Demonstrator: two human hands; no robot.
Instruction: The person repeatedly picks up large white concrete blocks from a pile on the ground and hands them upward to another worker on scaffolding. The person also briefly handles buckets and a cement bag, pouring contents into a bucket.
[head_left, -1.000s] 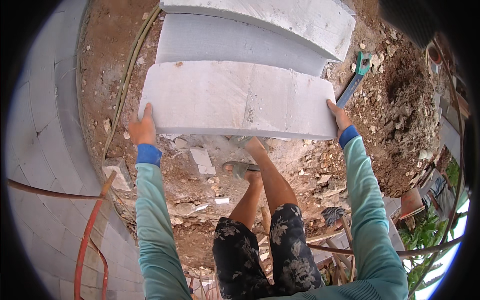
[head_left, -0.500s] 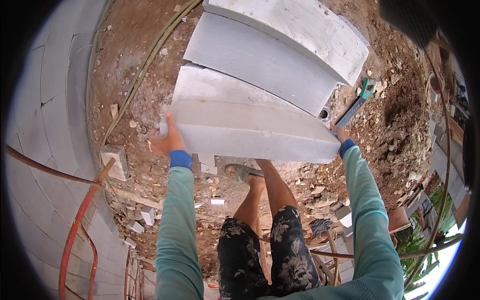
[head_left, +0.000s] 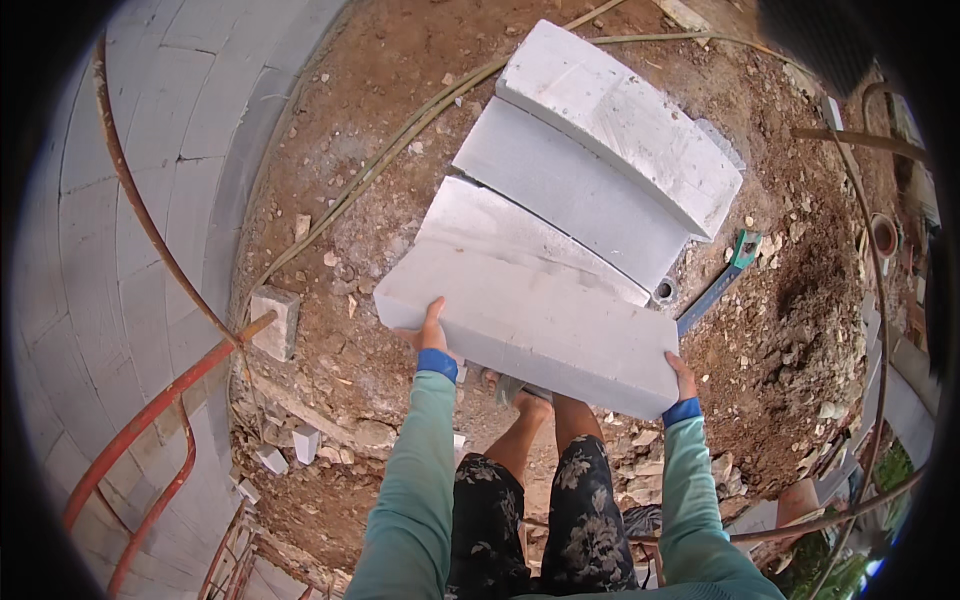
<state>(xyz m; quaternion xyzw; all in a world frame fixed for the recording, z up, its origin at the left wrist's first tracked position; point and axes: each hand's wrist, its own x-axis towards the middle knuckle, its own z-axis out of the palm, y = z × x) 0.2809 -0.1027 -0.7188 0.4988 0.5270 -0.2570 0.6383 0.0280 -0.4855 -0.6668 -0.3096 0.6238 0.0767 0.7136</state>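
1. The pale block (head_left: 540, 325) is at the frame's centre, its long axis slanting from mid-left down to lower right — both hands touch it, so neither is nearer.
2. The left hand (head_left: 430, 335) holds the near long side, just in from the left end; its thumb lies up that face, its other fingertips hidden.
3. The right hand (head_left: 683, 378) holds the right end — how far its fingers curl beneath, I cannot tell.
4. A handsaw (head_left: 718, 287) lies up and right of that end.
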